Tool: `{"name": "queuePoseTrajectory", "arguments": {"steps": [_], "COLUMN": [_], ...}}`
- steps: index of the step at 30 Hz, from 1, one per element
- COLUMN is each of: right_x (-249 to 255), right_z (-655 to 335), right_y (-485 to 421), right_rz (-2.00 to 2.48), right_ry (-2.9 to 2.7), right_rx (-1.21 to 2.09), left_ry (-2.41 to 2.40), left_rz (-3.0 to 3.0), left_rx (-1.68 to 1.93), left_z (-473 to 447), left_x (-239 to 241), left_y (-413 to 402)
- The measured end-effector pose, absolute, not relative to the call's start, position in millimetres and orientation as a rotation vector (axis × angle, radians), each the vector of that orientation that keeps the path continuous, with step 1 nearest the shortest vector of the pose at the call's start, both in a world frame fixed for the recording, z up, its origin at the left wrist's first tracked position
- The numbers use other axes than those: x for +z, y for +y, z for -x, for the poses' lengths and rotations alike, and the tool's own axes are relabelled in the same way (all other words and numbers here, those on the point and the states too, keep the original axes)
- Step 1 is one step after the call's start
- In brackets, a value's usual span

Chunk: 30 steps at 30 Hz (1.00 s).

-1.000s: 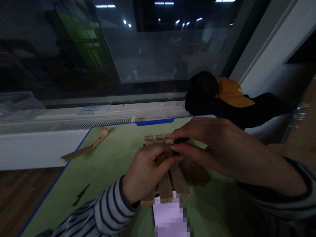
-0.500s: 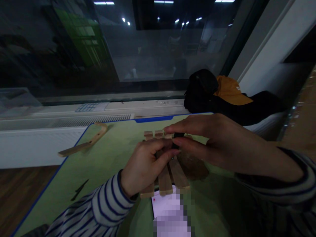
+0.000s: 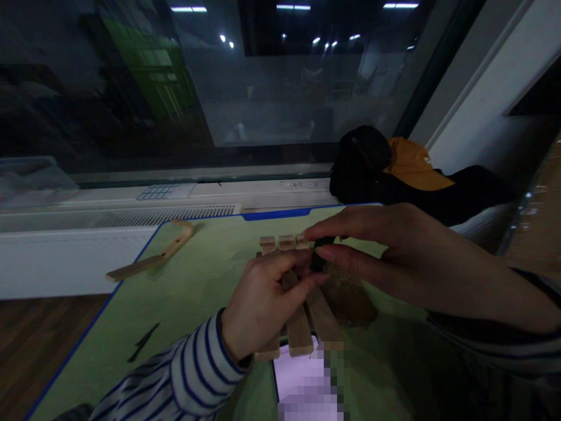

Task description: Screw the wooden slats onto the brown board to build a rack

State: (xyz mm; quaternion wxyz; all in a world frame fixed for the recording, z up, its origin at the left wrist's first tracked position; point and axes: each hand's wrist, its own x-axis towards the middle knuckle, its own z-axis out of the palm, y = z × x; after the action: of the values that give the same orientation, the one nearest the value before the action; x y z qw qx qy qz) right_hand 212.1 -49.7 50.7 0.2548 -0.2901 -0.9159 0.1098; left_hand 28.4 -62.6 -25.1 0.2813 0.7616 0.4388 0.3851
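Observation:
A set of pale wooden slats (image 3: 300, 339), laid side by side with short end blocks at the far end, rests on the green table in front of me. My right hand (image 3: 403, 257) pinches a small black piece (image 3: 321, 252) between thumb and fingers above the slats. Over the slats' left side, my left hand (image 3: 265, 295) is closed, its thumb and fingertips against the lower left of the black piece. Whatever sits between those left fingertips is hidden. Beside the slats on the right lies a brownish, shiny bag (image 3: 353, 301).
A bent wooden part (image 3: 151, 263) lies across the table's left edge. Nearby is a thin black item (image 3: 144, 342). A lit, partly blurred-out screen (image 3: 295, 365) lies at the near end of the slats. Black and orange caps (image 3: 416, 166) rest by the window, above a white radiator (image 3: 52, 257).
The whole view has shifted slightly. The black piece now shows more between my hands and stands more tilted. Both hands keep nearly the same pose.

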Motion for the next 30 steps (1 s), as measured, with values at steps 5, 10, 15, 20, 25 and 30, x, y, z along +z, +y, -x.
{"name": "queuePoseTrajectory", "arguments": {"steps": [5,10,15,20,25,30], "right_x": [51.2,48.5,45.6,45.2,43.7,46.3], "right_z": [-209.7,-208.3,-208.7,-207.7,-206.0,-210.3], "right_y": [-49.5,-49.1,-48.3,-47.8,-46.6,-48.4], "right_rz": [0.771,0.763,0.814,0.817,0.822,0.832], "right_ry": [-2.483,-2.466,-2.481,-2.495,-2.493,-2.498], "right_rx": [0.318,0.273,0.098,0.023,0.017,0.106], "left_ry": [1.185,1.167,1.056,1.009,1.023,1.031], "left_rz": [-2.013,-2.023,-2.045,-2.064,-2.068,-2.118], "left_rx": [1.111,1.057,1.001,0.984,0.941,0.945], "left_z": [-27.0,-25.1,-23.0,-21.8,-21.7,-21.6], "left_x": [-27.8,-28.1,-23.5,-22.2,-21.5,-20.4], "left_y": [-62.2,-59.6,-58.0,-57.8,-58.0,-59.2]}}
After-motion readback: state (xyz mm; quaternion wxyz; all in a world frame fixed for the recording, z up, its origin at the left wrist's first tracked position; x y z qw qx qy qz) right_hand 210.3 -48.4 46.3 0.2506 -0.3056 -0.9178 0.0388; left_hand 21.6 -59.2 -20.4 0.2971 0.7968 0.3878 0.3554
